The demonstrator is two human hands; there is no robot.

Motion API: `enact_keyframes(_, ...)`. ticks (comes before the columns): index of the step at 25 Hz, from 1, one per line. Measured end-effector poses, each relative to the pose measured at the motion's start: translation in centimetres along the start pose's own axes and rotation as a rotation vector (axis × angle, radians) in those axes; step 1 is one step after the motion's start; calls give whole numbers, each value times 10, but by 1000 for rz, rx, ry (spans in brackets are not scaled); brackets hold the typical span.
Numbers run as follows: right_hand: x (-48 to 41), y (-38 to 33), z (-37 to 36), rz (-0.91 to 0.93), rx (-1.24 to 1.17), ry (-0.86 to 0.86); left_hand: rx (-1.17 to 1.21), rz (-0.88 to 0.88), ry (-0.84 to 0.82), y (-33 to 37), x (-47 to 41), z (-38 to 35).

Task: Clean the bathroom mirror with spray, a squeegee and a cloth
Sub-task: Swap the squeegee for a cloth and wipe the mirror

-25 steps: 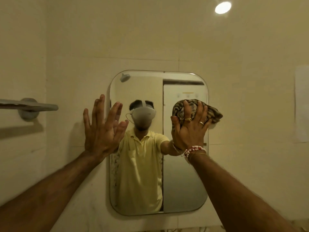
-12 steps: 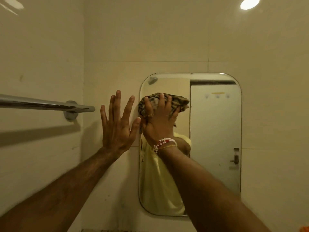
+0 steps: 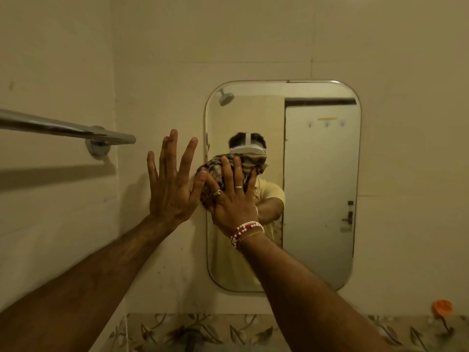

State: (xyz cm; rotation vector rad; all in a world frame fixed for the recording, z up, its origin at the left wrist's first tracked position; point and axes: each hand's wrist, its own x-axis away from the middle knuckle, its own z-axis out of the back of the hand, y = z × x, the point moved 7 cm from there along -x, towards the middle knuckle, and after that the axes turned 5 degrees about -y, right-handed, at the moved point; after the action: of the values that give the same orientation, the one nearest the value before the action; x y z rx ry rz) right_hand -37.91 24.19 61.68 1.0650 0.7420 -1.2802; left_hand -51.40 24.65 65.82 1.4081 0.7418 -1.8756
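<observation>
Head camera faces the wall mirror [image 3: 317,186] squarely, from arm's reach.

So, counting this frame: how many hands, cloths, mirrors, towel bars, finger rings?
Hands: 2, left hand open beside the mirror, right hand pressing the cloth.
Cloths: 1, cloth.
Mirrors: 1, mirror.
Towel bars: 1, towel bar.
Finger rings: 2, first ring.
Total: 7.

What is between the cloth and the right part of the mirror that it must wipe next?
Nothing visible. The right hand presses the cloth on the mirror near its left edge; the glass to the right is bare. The left hand is open beside the mirror, on the wall side.
</observation>
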Motion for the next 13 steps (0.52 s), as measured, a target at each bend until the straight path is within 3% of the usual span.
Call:
enact_keyframes(5,4,50,18,41,38,-18,25,-20,47,25,-16,-12)
enact_keyframes(13,31,217,72,-333,3,61,-30,-85,82,58,-24,-39)
